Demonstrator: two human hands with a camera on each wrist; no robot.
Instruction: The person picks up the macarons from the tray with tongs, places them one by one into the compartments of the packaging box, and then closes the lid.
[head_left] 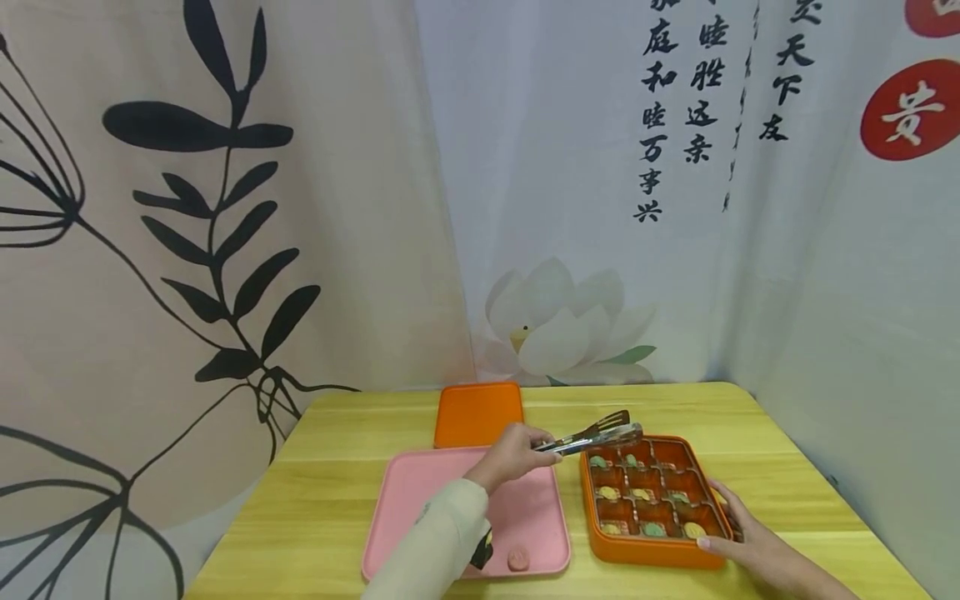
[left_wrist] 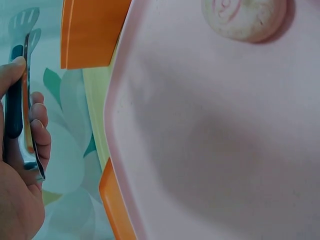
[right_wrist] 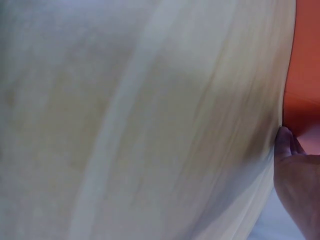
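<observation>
Metal tongs [head_left: 600, 439]: one, my left hand [head_left: 516, 454] gripping
Orange box [head_left: 660, 552]: one, right hand [head_left: 759, 546] holding
Tray [head_left: 408, 492]: one, partly hidden

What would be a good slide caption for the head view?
The left hand holds tongs while the right hand grips an orange compartment box beside a pink tray.

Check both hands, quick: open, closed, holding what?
Left hand: closed, holding the metal tongs.
Right hand: gripping the orange box at its near right corner.
</observation>
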